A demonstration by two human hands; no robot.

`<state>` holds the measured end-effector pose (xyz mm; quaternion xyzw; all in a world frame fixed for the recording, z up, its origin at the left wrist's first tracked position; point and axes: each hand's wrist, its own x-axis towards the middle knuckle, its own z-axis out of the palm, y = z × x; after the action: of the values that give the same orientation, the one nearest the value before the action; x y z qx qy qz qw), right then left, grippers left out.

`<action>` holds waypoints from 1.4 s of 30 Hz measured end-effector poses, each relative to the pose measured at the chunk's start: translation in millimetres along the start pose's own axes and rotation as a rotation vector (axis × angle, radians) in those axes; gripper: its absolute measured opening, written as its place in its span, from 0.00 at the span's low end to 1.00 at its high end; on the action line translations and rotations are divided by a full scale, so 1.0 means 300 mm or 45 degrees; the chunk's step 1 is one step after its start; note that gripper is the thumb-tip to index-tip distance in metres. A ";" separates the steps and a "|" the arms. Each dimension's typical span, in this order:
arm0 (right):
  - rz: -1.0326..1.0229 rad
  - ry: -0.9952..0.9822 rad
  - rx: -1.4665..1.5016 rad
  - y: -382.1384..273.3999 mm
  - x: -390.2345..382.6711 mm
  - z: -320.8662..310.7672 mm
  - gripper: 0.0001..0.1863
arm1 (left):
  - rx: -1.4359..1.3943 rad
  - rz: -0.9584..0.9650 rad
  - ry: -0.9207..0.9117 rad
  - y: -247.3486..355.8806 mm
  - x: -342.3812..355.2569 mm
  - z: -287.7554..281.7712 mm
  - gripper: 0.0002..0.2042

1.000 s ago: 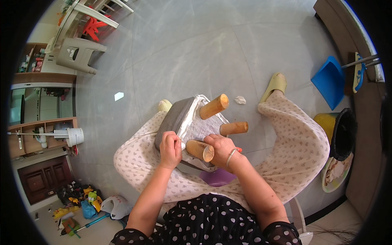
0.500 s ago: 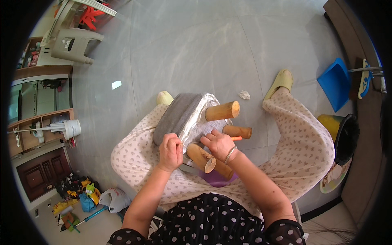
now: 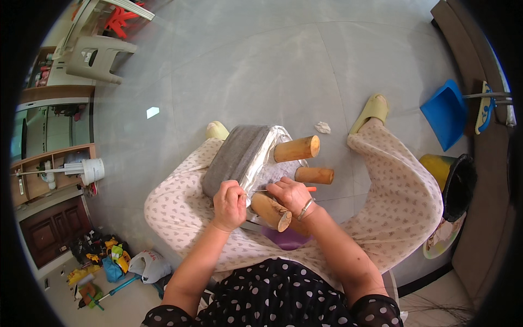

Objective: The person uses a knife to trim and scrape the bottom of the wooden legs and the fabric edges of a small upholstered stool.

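Note:
A grey fabric footstool (image 3: 231, 155) lies tipped on its side between my legs, its underside turned to the right. Stubby wooden legs (image 3: 297, 149) stick out of it, and whitish shiny lining (image 3: 265, 155) runs along its bottom rim. My left hand (image 3: 229, 203) is closed, pinching the near corner of that rim. In my right hand (image 3: 291, 195) is a thin-shafted tool with an orange handle (image 3: 311, 189), like a screwdriver or awl. Its slim shaft points left toward the lining by my left fingers; the tip is hard to make out. Fingers hide most of the handle.
A purple object (image 3: 284, 238) sits beneath the stool, partly covered. A crumpled white scrap (image 3: 322, 127) lies on the tiled floor beyond. Rightward are a blue dustpan (image 3: 447, 117), a black-lined bin (image 3: 457, 185) and a brown sofa (image 3: 479, 229). Bags (image 3: 148, 266) and a plastic stool (image 3: 98, 57) stand left.
The tool's orange handle shows less past my right hand, and its shaft shows more on the left. My left hand keeps its pinch, shifted slightly right. The stool barely moves.

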<state>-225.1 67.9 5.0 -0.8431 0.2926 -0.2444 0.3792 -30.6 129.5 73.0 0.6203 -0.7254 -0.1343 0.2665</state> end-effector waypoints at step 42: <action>1.145 0.050 0.280 0.163 -0.111 -0.101 0.15 | 0.056 -0.078 0.163 -0.006 0.073 0.008 0.01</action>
<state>-282.9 49.1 -21.6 -0.5824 0.6086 -0.1013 0.5293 -32.4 107.6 74.8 0.6552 -0.6902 -0.0866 0.2946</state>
